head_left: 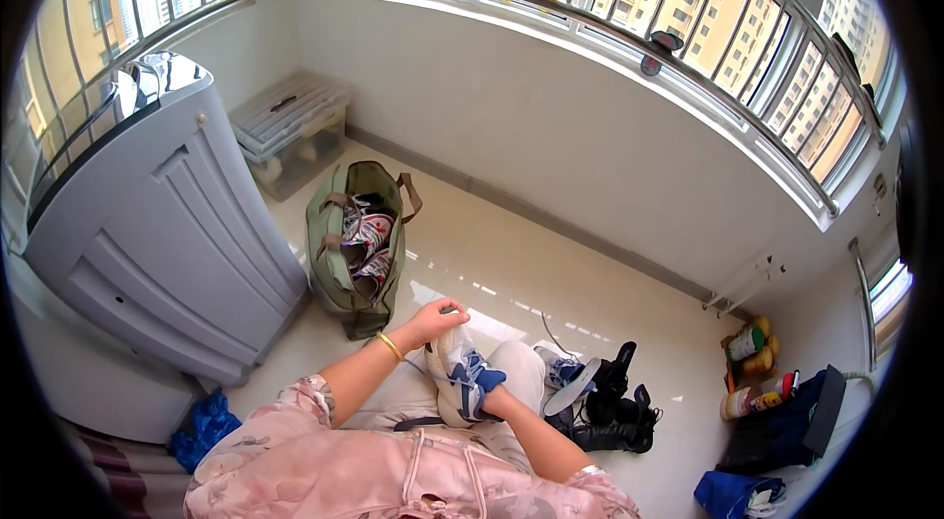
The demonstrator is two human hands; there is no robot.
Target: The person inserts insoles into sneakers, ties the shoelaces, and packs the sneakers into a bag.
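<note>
A white and blue sneaker (458, 370) is over my lap, its toe pointing away from me and a loose lace trailing left. My right hand (495, 405) is at the shoe's blue collar; its wrist shows, while the fingers are hidden by the shoe, which it appears to hold. At the toe is my left hand (436, 320), a yellow bracelet on its wrist. Its fingers are closed, with a small dark bit at the fingertips that I cannot make out. Beside my right knee lies another blue and white sneaker (563, 369), close to several black shoes (615, 411).
An open green bag (329, 268) with patterned shoes (366, 234) stands ahead on the tiles. A grey cabinet (177, 224) and a clear storage box (295, 170) are left. Jars (752, 399) and a blue bag (733, 494) sit right. Railings (590, 23) line the windows.
</note>
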